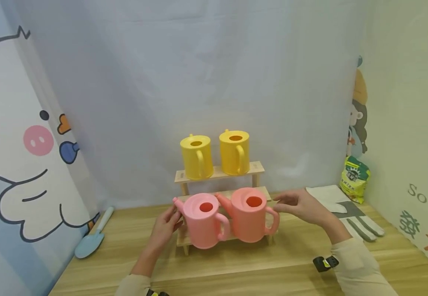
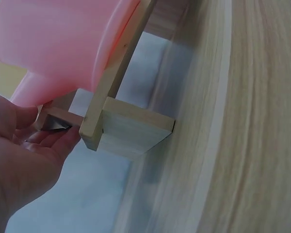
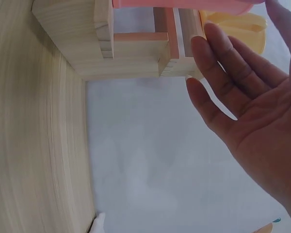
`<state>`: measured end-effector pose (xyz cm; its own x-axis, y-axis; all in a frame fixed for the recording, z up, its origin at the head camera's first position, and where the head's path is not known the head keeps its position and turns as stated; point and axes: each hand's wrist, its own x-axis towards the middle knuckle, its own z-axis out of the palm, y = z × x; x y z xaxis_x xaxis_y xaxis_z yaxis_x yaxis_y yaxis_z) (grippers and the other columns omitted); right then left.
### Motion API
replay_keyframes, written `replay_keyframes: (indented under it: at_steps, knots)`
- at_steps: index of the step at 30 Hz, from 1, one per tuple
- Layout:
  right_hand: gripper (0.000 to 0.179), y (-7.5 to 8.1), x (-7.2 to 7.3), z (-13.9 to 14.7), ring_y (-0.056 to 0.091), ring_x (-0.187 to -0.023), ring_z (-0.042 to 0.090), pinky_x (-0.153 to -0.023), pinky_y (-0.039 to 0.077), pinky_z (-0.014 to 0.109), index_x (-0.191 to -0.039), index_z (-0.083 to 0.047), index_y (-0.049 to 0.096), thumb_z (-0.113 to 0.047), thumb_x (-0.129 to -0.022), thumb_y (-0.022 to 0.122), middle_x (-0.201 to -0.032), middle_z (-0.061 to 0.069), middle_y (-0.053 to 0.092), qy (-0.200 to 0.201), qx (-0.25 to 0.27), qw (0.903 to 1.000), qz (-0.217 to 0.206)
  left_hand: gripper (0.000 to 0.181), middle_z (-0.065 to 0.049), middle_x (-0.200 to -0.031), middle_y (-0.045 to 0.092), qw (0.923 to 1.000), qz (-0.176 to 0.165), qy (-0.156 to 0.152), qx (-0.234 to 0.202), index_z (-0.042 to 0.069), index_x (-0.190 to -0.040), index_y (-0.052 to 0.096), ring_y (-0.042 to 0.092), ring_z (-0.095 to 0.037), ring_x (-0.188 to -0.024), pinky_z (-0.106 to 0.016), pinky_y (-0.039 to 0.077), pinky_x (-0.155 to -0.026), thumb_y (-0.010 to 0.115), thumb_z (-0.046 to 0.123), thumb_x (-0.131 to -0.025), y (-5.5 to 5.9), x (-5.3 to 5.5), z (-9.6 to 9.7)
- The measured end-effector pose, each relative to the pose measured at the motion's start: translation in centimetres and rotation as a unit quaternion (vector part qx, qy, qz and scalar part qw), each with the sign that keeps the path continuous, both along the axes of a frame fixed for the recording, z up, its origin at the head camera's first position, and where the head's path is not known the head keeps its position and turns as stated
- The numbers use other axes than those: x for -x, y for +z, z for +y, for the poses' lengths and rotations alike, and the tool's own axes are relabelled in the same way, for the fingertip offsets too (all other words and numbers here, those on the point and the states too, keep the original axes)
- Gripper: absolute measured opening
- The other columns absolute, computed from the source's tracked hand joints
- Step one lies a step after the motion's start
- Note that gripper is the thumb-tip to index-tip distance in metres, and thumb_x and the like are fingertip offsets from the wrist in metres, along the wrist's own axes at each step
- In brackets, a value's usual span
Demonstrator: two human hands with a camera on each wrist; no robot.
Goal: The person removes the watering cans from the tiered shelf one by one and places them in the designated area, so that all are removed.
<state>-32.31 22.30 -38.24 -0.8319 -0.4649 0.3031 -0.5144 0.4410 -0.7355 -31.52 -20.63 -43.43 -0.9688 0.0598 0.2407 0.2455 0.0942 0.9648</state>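
A light pink watering can (image 1: 201,224) and a coral pink watering can (image 1: 249,216) stand side by side on the lowest tier of a wooden stepped stand (image 1: 182,240). My left hand (image 1: 166,226) is at the light pink can's left side, below its spout (image 2: 43,90). In the left wrist view its thumb is by the spout and its loosely bent fingers reach beside the stand's end; contact is hard to tell. Close to the coral can's handle (image 1: 273,222), my right hand (image 1: 299,205) holds nothing, its fingers (image 3: 223,77) spread and relaxed.
Two yellow watering cans (image 1: 197,158) stand on the top tier. A light blue trowel (image 1: 93,240) lies at the left. White and grey gloves (image 1: 351,213) and a green and yellow bag (image 1: 354,179) are at the right. A pale curtain (image 1: 214,82) hangs behind.
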Motion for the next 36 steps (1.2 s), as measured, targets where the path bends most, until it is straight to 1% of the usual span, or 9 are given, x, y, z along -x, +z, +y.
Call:
replay_keyframes:
  at_steps: [2,6,11,16,20,23,27,31,36]
  knots:
    - [0.04,0.1,-0.1,0.0,0.069,-0.1,0.024,-0.085,0.061,0.043,-0.122,0.003,0.068,-0.025,-0.094,0.073,-0.113,0.015,0.071,0.003,-0.002,1.0,0.0,0.046,-0.031,-0.15,0.037,1.0,0.0,-0.001,-0.009,-0.01,-0.151,0.031,0.041,-0.043,-0.136,-0.043,0.048,-0.104,0.042,0.0,-0.107,-0.1,0.0,0.2]
    - [0.038,0.3,-0.2,0.0,0.07,-0.097,0.022,-0.084,0.061,0.042,-0.119,0.002,0.069,-0.026,-0.093,0.074,-0.108,0.009,0.073,0.001,-0.007,1.0,0.0,0.046,-0.031,-0.147,0.042,0.9996,0.006,0.006,-0.027,-0.009,-0.15,0.034,0.043,-0.042,-0.134,-0.045,0.051,-0.101,0.044,-0.001,-0.106,-0.3,0.1,0.5]
    - [0.038,0.4,-0.4,-0.3,0.069,-0.092,0.02,-0.079,0.061,0.039,-0.114,-0.001,0.071,-0.03,-0.09,0.077,-0.098,0.003,0.073,-0.021,-0.008,0.9997,0.004,0.045,-0.03,-0.145,0.045,0.9987,0.008,0.018,-0.047,-0.007,-0.149,0.037,0.046,-0.04,-0.132,-0.046,0.054,-0.097,0.046,0.0,-0.105,-0.6,0.1,0.6]
    - [0.042,0.7,-0.8,-1.0,0.069,-0.088,0.017,-0.077,0.06,0.037,-0.113,-0.004,0.072,-0.035,-0.086,0.081,-0.092,-0.002,0.073,-0.036,-0.016,0.9991,0.013,0.044,-0.029,-0.146,0.042,0.9978,0.004,0.019,-0.063,-0.007,-0.149,0.037,0.045,-0.041,-0.133,-0.046,0.053,-0.097,0.044,-0.001,-0.106,-0.7,0.0,0.5]
    - [0.041,1.0,-1.2,-1.5,0.07,-0.085,0.015,-0.076,0.06,0.034,-0.113,-0.002,0.072,-0.033,-0.087,0.08,-0.09,-0.002,0.073,-0.014,-0.019,0.9992,0.031,0.044,-0.028,-0.147,0.041,0.9973,-0.003,0.019,-0.071,-0.007,-0.149,0.037,0.044,-0.041,-0.133,-0.045,0.053,-0.097,0.044,-0.001,-0.106,-0.9,0.0,0.4]
    - [0.035,1.1,-1.5,-1.8,0.071,-0.083,0.015,-0.074,0.061,0.033,-0.111,-0.001,0.073,-0.028,-0.089,0.079,-0.09,-0.001,0.074,0.003,-0.02,0.9986,0.049,0.044,-0.027,-0.148,0.041,0.9971,-0.008,0.023,-0.071,-0.006,-0.149,0.037,0.045,-0.041,-0.132,-0.043,0.053,-0.097,0.045,0.001,-0.106,-1.0,0.0,0.4]
    - [0.026,1.3,-1.8,-2.2,0.071,-0.083,0.013,-0.074,0.061,0.032,-0.106,-0.007,0.076,-0.027,-0.09,0.078,-0.091,-0.003,0.074,0.01,-0.031,0.9972,0.067,0.045,-0.025,-0.149,0.041,0.9972,-0.011,0.027,-0.069,-0.005,-0.15,0.038,0.046,-0.04,-0.132,-0.042,0.054,-0.096,0.046,0.005,-0.107,-1.0,0.1,0.4]
    - [0.023,1.5,-2.0,-2.6,0.07,-0.081,0.01,-0.072,0.06,0.029,-0.104,-0.012,0.077,-0.031,-0.092,0.076,-0.092,-0.006,0.074,0.016,-0.051,0.9959,0.073,0.046,-0.025,-0.15,0.039,0.9975,-0.011,0.023,-0.066,-0.005,-0.15,0.036,0.045,-0.04,-0.133,-0.043,0.053,-0.097,0.046,0.006,-0.107,-0.8,0.1,0.5]
    - [0.026,1.7,-2.1,-2.8,0.068,-0.08,0.007,-0.071,0.06,0.028,-0.105,-0.011,0.078,-0.033,-0.091,0.076,-0.093,-0.006,0.074,0.017,-0.072,0.9951,0.065,0.045,-0.026,-0.15,0.039,0.9976,-0.01,0.021,-0.065,-0.007,-0.15,0.036,0.045,-0.04,-0.132,-0.043,0.053,-0.097,0.046,0.005,-0.107,-0.8,0.1,0.6]
